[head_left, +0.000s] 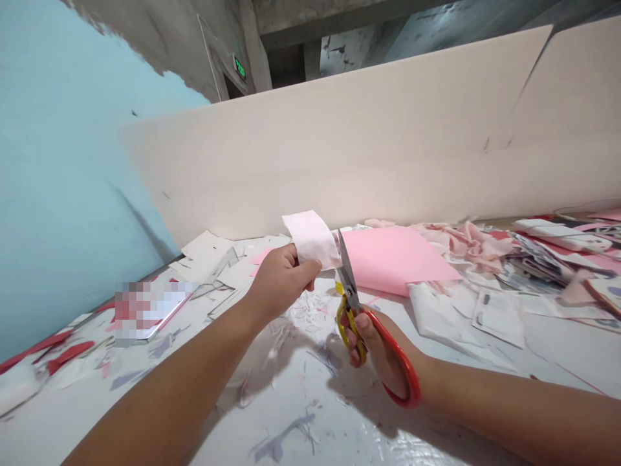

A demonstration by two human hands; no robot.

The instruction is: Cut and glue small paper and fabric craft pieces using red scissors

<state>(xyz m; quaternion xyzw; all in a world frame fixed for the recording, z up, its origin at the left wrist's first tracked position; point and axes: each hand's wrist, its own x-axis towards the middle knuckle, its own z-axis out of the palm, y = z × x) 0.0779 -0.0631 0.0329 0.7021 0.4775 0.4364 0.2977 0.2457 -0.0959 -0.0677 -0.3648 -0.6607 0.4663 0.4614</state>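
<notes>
Left hand (281, 279), fingers closed on a pale pink paper strip (310, 239); right hand (381, 353), fingers gripping red-and-yellow-handled scissors (350, 285), blades at the strip's edge.

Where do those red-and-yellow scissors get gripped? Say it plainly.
Grip the scissors by the two loop handles, the red one and the yellow one, coming from below and the near right, as the right hand does. The blades point up and away, so keep off that end.

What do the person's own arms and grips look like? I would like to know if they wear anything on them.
The left forearm and right forearm are bare, with no sleeve in view. The left grip and right grip are bare hands without gloves, and no watch or bracelet shows at either wrist.
</notes>
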